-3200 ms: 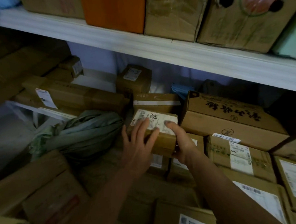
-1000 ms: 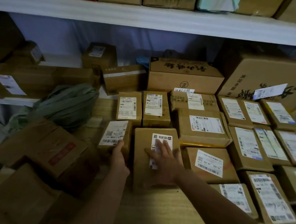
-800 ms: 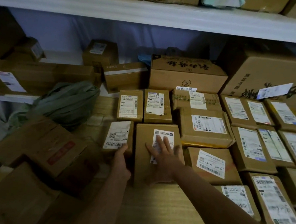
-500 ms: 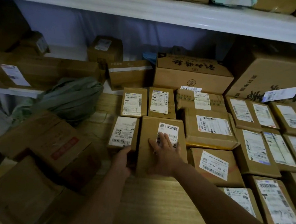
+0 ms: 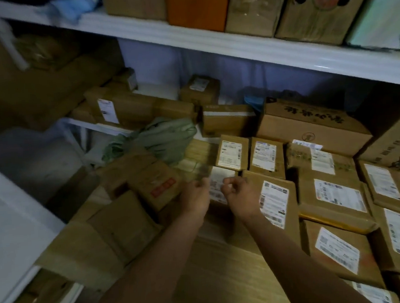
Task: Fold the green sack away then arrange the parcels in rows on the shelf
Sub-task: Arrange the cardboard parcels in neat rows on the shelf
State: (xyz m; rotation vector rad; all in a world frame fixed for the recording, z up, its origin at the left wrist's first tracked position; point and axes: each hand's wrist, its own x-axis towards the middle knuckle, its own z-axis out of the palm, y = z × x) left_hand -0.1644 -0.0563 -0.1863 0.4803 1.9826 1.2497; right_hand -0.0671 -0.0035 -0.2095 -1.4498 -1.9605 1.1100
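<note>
Your fingers: those of your right hand are loosely curled, thumb near the fingertips, holding nothing you can make out; those of your left hand are partly curled too, and motion blur keeps you from telling whether they touch anything.

Item, small labelled parcel: lies flat on the wooden shelf, directly beneath and between your two hands. White label with barcode; print too blurred to read.

Item, long parcel: just right of your right hand, white label with a square code at its top and barcodes below; text illegible.

Items, two upright-labelled parcels: side by side in the row behind, each with a white shipping label, unreadable.

Items, rows of parcels: fill the shelf to your right, labels upward, edges close together.

Item, green sack: bunched in a heap at the back left of the shelf, against the cartons behind it, well apart from your hands.

Item, large carton: behind the rows, dark brush-style characters on its lid and a round mark on its front; not legible.

Item, brown box: left of your left hand, red rectangular stamp on top, wording unreadable.

Item, upper shelf: white, carrying an orange box among brown cartons.
</note>
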